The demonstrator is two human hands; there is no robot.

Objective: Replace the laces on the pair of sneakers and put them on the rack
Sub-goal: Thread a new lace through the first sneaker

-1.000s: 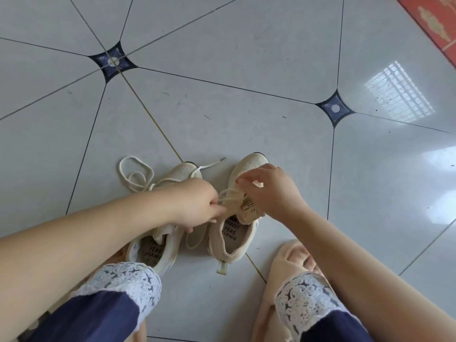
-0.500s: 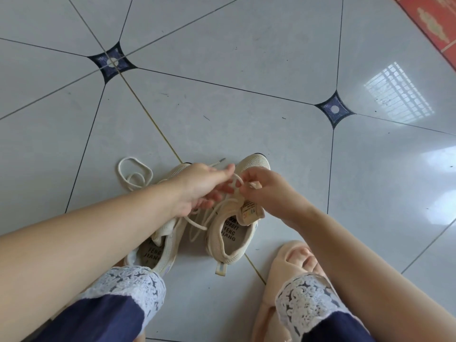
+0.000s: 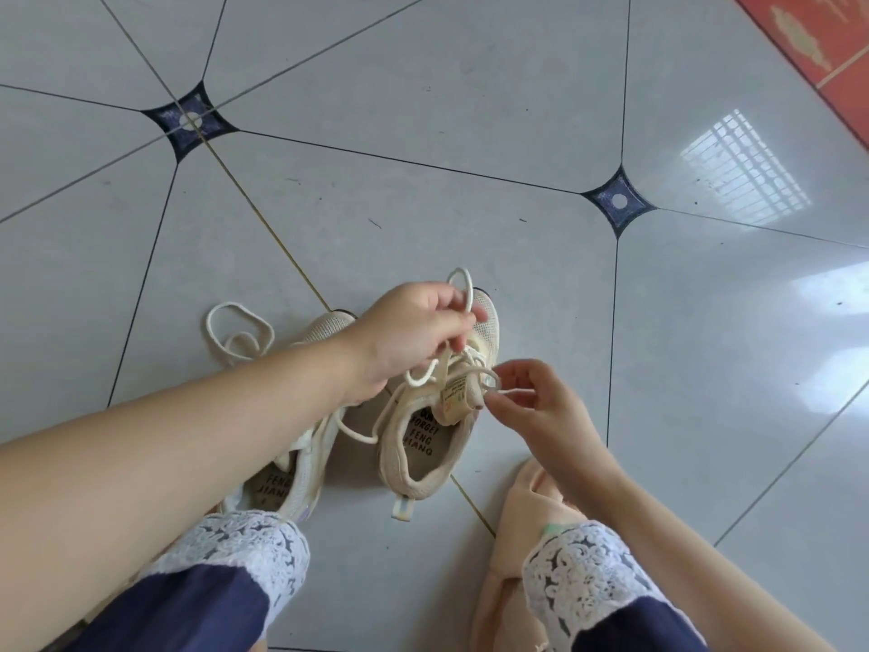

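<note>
Floor tiles carry the left sneaker and right sneaker side by side. Our left hand pinches a loop of the right sneaker's cream lace above its toe. Our right hand pinches the lace's tip beside the tongue.

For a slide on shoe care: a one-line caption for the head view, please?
Left hand holds a lace loop and right hand pinches the lace end above one sneaker; its mate sits alongside.
</note>
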